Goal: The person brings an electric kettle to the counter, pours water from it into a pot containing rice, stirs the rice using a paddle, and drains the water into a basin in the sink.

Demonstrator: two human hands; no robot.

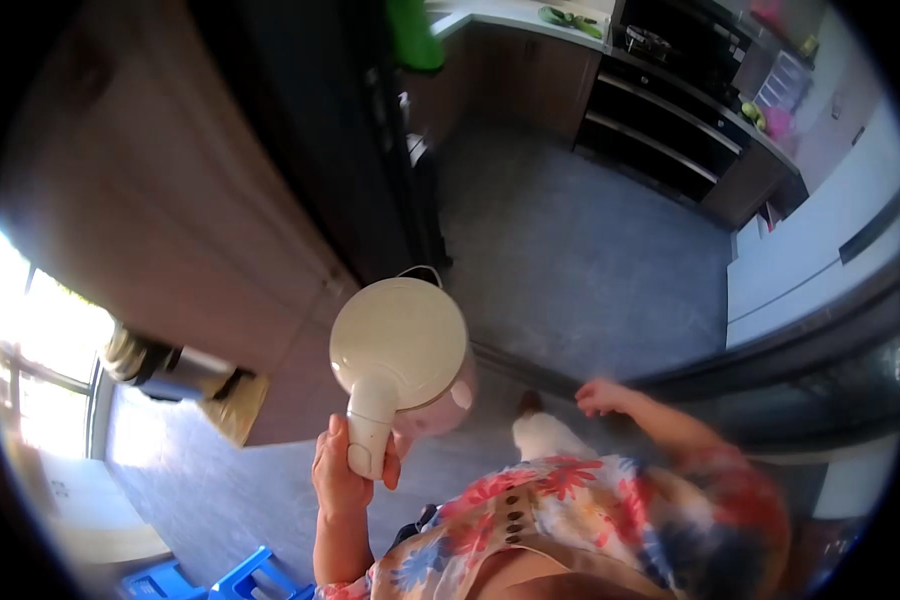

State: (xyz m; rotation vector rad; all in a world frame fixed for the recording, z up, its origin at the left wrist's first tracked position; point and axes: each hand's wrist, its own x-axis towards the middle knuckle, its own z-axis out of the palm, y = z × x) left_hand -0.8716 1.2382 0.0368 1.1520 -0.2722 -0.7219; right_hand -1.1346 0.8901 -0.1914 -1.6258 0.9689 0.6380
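My left hand (342,472) is wrapped around the handle of an electric kettle (402,335), held out in front of my body. The kettle has a round cream lid, a cream handle and a pale pink body. A thin wire-like loop shows past its far edge. On the other side, my right hand (600,397) hangs in the air near the doorway, its fingers loosely bent and apart. Nothing shows in it, and it touches nothing.
Ahead, past a dark door frame (530,372), lies a kitchen with a grey floor (570,240). A black oven (660,130) and a counter (490,12) with green vegetables stand at the back. White cabinets (810,265) line the right. Blue stools (255,575) stand at lower left.
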